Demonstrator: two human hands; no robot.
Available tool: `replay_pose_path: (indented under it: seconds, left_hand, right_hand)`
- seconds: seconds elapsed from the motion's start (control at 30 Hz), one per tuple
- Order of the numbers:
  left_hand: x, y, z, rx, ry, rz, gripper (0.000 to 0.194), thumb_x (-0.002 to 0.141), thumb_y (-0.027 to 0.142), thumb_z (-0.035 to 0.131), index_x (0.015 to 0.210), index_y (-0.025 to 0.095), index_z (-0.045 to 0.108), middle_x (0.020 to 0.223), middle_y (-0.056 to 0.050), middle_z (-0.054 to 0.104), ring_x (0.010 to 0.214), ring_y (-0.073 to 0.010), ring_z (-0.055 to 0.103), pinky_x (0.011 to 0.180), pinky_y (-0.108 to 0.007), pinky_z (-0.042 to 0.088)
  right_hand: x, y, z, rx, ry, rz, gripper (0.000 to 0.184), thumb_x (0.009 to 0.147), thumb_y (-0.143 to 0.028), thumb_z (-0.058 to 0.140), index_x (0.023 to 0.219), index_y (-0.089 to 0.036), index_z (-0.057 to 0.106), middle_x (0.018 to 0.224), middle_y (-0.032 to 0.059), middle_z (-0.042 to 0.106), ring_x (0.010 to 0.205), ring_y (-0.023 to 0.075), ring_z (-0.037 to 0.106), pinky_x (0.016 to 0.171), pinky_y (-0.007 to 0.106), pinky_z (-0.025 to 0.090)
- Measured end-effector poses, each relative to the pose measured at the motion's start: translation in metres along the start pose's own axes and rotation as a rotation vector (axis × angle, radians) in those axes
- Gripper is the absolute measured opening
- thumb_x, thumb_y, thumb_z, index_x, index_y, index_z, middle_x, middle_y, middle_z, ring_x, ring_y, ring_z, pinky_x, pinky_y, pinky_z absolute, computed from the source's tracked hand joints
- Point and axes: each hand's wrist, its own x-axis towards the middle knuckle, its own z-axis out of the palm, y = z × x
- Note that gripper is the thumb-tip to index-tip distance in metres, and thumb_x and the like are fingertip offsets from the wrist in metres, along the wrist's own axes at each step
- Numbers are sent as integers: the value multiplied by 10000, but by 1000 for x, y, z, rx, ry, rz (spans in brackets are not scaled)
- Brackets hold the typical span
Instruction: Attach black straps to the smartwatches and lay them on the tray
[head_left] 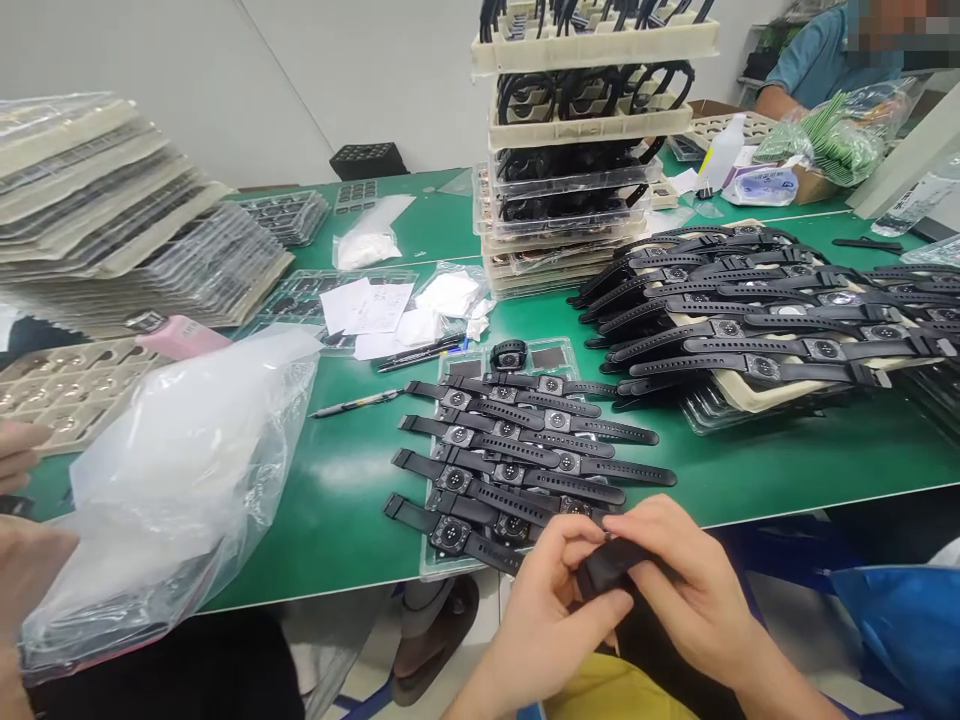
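Note:
My left hand (547, 620) and my right hand (690, 590) are together just off the table's front edge. Both grip a black smartwatch strap (607, 565), which is folded and partly hidden by my fingers. Right in front of them, a clear plastic tray (442, 400) holds several black strapped smartwatches (510, 450) in overlapping rows. The nearest watch lies close to my left hand's fingers.
A co-worker's hands (22, 500) hold a large clear plastic bag (172, 490) at left. Stacked trays of watches (592, 110) rise at the back, with more watches (750, 320) at right. Papers (367, 310), pens (420, 352) and stacked plastic trays (112, 210) lie on the green table (360, 500).

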Motion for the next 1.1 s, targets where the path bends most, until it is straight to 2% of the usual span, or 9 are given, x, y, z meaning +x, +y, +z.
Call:
replay_pose_path:
  seconds: [0.2, 0.27, 0.33, 0.5, 0.63, 0.77, 0.87, 0.97, 1.1]
  left_hand:
    - [5, -10, -4, -5, 77, 117, 331, 814, 261, 917, 1099, 208, 757, 1090, -61, 634, 842, -159, 680, 588, -228, 685]
    - [6, -12, -6, 64, 116, 133, 298, 835, 290, 895, 1103, 209, 791, 1182, -92, 609, 900, -192, 684, 571, -243, 687]
    - [6, -12, -7, 96, 161, 153, 284, 851, 311, 881, 1109, 219, 805, 1159, -94, 631, 895, -195, 688, 554, -226, 672]
    - [6, -4, -5, 101, 171, 237, 250, 794, 232, 945, 1019, 248, 838, 1035, -49, 778, 996, -154, 744, 913, -161, 607]
    - [5, -4, 0, 52, 102, 160, 374, 771, 255, 966, 1115, 290, 823, 1086, -44, 779, 938, -147, 750, 830, -162, 606]
    - [2, -9, -2, -1, 106, 69, 414, 756, 336, 975, 1131, 285, 805, 1112, -51, 743, 876, -155, 729, 765, -211, 614]
    - [0, -10, -6, 55, 118, 104, 360, 752, 369, 974, 1055, 238, 831, 1073, -71, 765, 910, -183, 740, 839, -240, 603]
    - [1, -8, -7, 164, 136, 172, 345, 783, 400, 945, 1075, 244, 845, 1064, -82, 786, 975, -210, 726, 905, -263, 576]
    - [3, -1, -4, 283, 125, 128, 333, 827, 444, 901, 1096, 253, 856, 1032, -73, 765, 953, -208, 683, 876, -271, 543]
  right_hand:
    - [-6, 9, 5, -13, 108, 43, 430, 1166, -300, 415, 1572, -366, 540, 1038, 22, 619, 911, 146, 600, 809, 207, 554]
    - [-7, 12, 6, -14, 115, 47, 420, 1169, -330, 415, 1562, -362, 558, 1027, 25, 618, 904, 150, 602, 809, 212, 562]
    - [-7, 13, 6, -9, 122, 28, 406, 1162, -320, 448, 1545, -365, 576, 1042, 22, 636, 921, 149, 610, 830, 214, 561]
    - [-6, 9, 11, 16, 195, -31, 400, 1156, -302, 483, 1543, -368, 562, 994, 3, 655, 882, 144, 607, 787, 212, 560]
    - [-6, 6, 21, 16, 274, -53, 338, 1162, -315, 465, 1449, -317, 642, 982, 13, 632, 858, 133, 602, 748, 204, 559]
    - [-7, 11, 24, 10, 364, -18, 287, 1158, -328, 481, 1365, -288, 676, 972, 13, 658, 826, 128, 612, 742, 200, 562]
    - [-8, 13, 20, 20, 331, -1, 268, 1146, -360, 506, 1319, -278, 694, 927, 16, 682, 805, 142, 642, 709, 212, 574]
    - [-7, 13, 16, 9, 263, -35, 252, 1137, -351, 519, 1283, -273, 709, 925, 28, 706, 811, 159, 666, 703, 235, 585]
    - [-3, 13, 12, -14, 187, -98, 245, 1123, -294, 533, 1296, -264, 703, 951, 39, 722, 832, 164, 674, 734, 246, 596]
